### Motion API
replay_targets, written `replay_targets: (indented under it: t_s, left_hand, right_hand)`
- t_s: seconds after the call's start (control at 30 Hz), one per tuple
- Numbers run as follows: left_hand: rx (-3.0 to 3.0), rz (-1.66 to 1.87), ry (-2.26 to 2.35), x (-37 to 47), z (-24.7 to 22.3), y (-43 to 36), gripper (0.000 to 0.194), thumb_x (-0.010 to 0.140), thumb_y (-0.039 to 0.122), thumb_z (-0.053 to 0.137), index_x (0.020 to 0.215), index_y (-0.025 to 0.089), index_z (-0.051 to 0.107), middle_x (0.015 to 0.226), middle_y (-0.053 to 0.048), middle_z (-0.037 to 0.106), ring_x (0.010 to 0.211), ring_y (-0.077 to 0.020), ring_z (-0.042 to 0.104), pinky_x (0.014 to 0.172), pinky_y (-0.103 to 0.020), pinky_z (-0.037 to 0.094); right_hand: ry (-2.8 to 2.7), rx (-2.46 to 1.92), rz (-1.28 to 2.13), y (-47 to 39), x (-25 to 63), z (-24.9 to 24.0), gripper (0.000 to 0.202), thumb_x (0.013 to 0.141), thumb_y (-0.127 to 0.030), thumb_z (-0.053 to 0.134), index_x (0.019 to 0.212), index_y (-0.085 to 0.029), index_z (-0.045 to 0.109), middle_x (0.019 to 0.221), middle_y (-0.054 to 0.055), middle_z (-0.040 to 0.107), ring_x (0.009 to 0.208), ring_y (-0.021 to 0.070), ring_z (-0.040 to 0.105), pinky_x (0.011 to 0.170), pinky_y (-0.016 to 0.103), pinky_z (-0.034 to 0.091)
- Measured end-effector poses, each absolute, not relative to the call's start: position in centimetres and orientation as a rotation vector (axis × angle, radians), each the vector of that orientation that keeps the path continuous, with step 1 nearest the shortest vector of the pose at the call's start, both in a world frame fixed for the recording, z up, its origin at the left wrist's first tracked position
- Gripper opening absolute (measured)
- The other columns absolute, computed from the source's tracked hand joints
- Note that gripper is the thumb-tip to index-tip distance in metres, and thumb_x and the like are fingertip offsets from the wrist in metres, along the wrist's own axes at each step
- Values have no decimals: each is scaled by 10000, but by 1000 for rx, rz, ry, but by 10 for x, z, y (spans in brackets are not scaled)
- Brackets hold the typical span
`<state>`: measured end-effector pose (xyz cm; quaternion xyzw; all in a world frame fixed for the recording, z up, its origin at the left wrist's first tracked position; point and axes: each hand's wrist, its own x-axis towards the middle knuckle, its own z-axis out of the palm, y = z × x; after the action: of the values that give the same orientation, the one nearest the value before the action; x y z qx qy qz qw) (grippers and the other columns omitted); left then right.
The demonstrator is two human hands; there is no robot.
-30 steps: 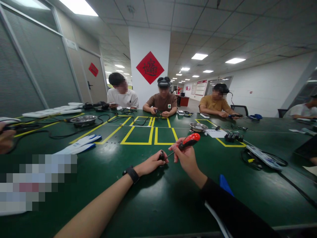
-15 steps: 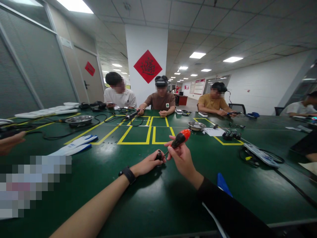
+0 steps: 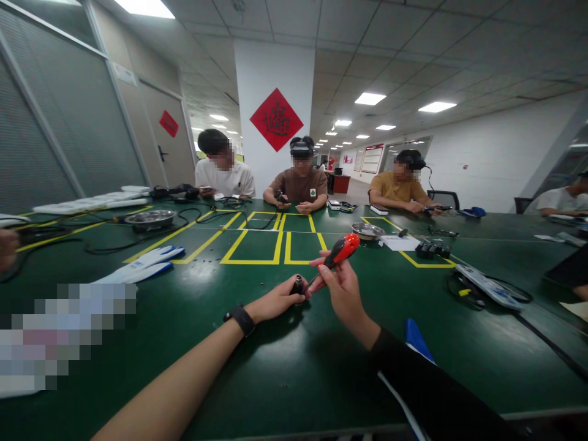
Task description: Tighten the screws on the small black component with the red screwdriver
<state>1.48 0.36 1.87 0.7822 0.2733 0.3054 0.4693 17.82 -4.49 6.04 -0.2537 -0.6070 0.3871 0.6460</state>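
Note:
My left hand point(image 3: 280, 299) rests low over the green table point(image 3: 275, 392), fingers closed round a small black cylindrical part point(image 3: 298, 285) with a metal end pointing up. In my right hand point(image 3: 343, 291) is a red and black screwdriver point(image 3: 340, 250), its handle slanting up and to the right. The screwdriver's shaft runs down toward the side of the black part. Whether the tip touches it is hidden by my fingers.
White and blue gloves point(image 3: 151, 264) lie to the left. Metal bowls point(image 3: 366, 230) stand farther back, with black blocks point(image 3: 432, 248) and a white power strip point(image 3: 489, 286) at the right. Yellow tape marks the table. Several people sit around it.
Both my hands keep nearly the same pose, and the screwdriver handle has turned a little. Across the table, the person in brown has drawn the dark tool closer to the body.

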Motion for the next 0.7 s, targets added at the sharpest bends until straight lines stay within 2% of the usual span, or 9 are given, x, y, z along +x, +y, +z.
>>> replay_targets:
  t_s: [0.1,0.27,0.47,0.7]
  left_hand:
    - [1921,749,662,14,15,6,248,775,205,550,1001,159,459,971,-38,588,906,-167,535,867,-332,391]
    - [1940,732,657,14,11,9,306,760,172,571,1041,162,449,980,-43,591,913,-170,542,867,-340,399]
    - [1963,732,629,14,12,10,283,769,163,557,1034,151,461,988,-54,583,920,-176,535,859,-338,402]
    - [1899,726,639,14,16,6,265,782,180,531,1036,158,457,973,-43,582,899,-167,531,834,-320,403]
  right_hand:
    - [-1413,-617,829,-45,179,61,283,839,-296,521,1095,-201,445,968,45,616,511,83,597,515,232,525]
    - [-1442,-708,752,-44,181,58,305,830,-313,538,1099,-199,451,846,26,643,531,108,613,534,243,527]
    - [-1445,-720,688,-46,180,58,293,833,-311,542,1091,-200,458,771,8,636,578,122,632,587,254,531]
    - [-1422,-726,690,-46,180,59,287,840,-318,534,1090,-204,449,757,-2,633,556,114,619,559,243,522]
